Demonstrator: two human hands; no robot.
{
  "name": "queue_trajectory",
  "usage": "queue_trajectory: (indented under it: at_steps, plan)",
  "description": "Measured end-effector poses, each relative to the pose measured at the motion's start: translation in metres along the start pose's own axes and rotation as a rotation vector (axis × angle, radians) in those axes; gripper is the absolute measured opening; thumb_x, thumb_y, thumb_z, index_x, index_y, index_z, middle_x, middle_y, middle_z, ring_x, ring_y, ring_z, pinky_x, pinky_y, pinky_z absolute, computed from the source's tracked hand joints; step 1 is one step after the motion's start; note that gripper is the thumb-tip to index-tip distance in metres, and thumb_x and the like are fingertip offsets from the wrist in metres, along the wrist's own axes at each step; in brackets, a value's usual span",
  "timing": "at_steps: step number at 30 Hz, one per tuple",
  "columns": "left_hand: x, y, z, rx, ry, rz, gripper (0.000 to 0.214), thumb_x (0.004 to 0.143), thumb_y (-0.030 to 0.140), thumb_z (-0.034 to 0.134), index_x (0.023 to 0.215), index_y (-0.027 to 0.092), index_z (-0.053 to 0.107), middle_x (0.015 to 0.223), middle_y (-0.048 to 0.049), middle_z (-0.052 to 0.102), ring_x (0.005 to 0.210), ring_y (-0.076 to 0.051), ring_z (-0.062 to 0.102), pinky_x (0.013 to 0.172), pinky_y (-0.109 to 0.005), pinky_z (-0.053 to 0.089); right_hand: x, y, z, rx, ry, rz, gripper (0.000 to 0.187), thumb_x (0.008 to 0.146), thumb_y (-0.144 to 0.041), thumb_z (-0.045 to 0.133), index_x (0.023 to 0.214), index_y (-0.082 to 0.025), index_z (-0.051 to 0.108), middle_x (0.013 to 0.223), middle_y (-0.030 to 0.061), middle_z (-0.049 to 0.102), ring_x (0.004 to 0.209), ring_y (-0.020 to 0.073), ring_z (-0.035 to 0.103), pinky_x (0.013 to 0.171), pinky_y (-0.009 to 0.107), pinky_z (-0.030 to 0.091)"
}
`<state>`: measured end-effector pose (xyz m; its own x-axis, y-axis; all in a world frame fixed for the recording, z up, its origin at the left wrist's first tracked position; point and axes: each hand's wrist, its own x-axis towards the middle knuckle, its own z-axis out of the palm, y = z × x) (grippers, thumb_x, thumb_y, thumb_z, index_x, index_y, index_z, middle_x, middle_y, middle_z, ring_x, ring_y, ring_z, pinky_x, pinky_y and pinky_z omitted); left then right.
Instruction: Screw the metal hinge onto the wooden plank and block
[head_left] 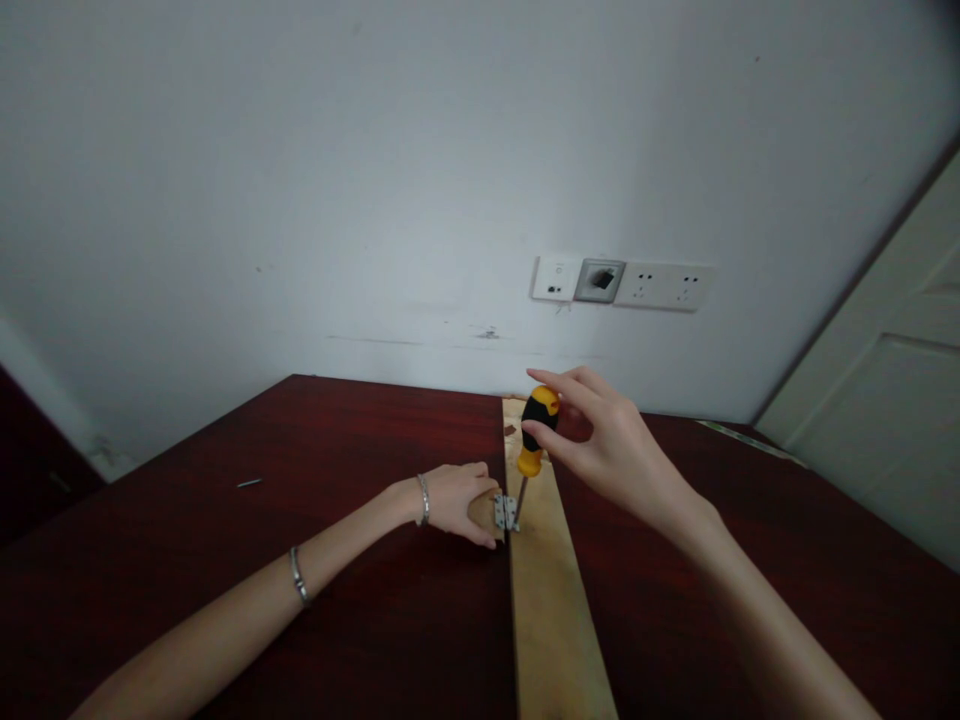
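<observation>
A long pale wooden plank [551, 600] lies on the dark red table [337, 450], running away from me. My right hand [600, 440] pinches the yellow and black handle of a screwdriver [536, 430] that stands upright, its tip down at a small metal hinge [505, 512] on the plank's left edge. My left hand [457, 500] is closed around a small wooden block [484, 510] that the hinge joins to the plank. Bracelets are on my left wrist and forearm.
A small thin dark object [249, 483] lies on the table at the far left. The white wall behind carries a row of sockets [622, 283]. A pale door [885, 420] stands at the right.
</observation>
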<state>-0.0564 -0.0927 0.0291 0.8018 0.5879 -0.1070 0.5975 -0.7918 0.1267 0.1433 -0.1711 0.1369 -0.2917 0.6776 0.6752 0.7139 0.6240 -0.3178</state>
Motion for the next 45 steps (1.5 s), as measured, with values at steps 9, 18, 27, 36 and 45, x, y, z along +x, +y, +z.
queue_trajectory:
  at_steps: [9,18,27,36,45]
  plan:
    - [0.0003,-0.0014,0.0019,0.014,0.01,0.011,0.075,0.065,0.07,0.063,0.12,0.021,0.053,0.109,-0.0058,0.054,0.092,-0.023,0.06,0.079,-0.029,0.047,-0.0006,-0.0053,-0.0027,0.066,-0.017,-0.001,0.045,0.082,-0.015,0.055,0.127,-0.011,0.053,0.098,0.008,0.058,0.082,0.0171,0.056,0.079,0.035,0.051]
    - [0.0002,-0.0006,0.0008,0.019,0.009,0.016,0.077,0.065,0.068,0.065,0.122,0.018,0.053,0.108,-0.0067,0.054,0.095,-0.024,0.059,0.08,-0.03,0.047,-0.0003,-0.0041,-0.0024,0.097,-0.015,-0.022,0.043,0.082,-0.012,0.053,0.124,-0.013,0.055,0.103,0.0088,0.06,0.09,0.0187,0.058,0.084,0.036,0.05]
    - [0.0008,-0.0008,0.0016,0.044,0.011,0.029,0.079,0.065,0.07,0.064,0.123,0.017,0.052,0.108,-0.0076,0.054,0.095,-0.023,0.058,0.081,-0.03,0.047,-0.0021,-0.0003,-0.0008,0.098,-0.015,-0.02,0.045,0.084,-0.015,0.053,0.128,-0.015,0.051,0.103,0.0088,0.06,0.091,0.0203,0.059,0.083,0.039,0.051]
    - [0.001,-0.0008,0.0016,0.042,0.012,0.036,0.078,0.065,0.07,0.064,0.123,0.018,0.052,0.108,-0.007,0.054,0.095,-0.023,0.057,0.079,-0.029,0.047,0.0001,-0.0054,-0.0071,0.098,-0.062,-0.052,0.035,0.082,-0.014,0.056,0.117,-0.018,0.059,0.108,0.0073,0.059,0.093,0.0183,0.059,0.083,0.035,0.051]
    - [0.0007,-0.0006,0.0003,0.031,-0.003,0.025,0.08,0.065,0.069,0.065,0.126,0.019,0.051,0.111,-0.0074,0.053,0.097,-0.024,0.057,0.08,-0.03,0.047,0.0015,-0.0058,-0.0083,0.081,-0.02,-0.03,0.034,0.082,-0.019,0.061,0.115,-0.017,0.06,0.102,0.0074,0.06,0.09,0.0173,0.061,0.079,0.032,0.054]
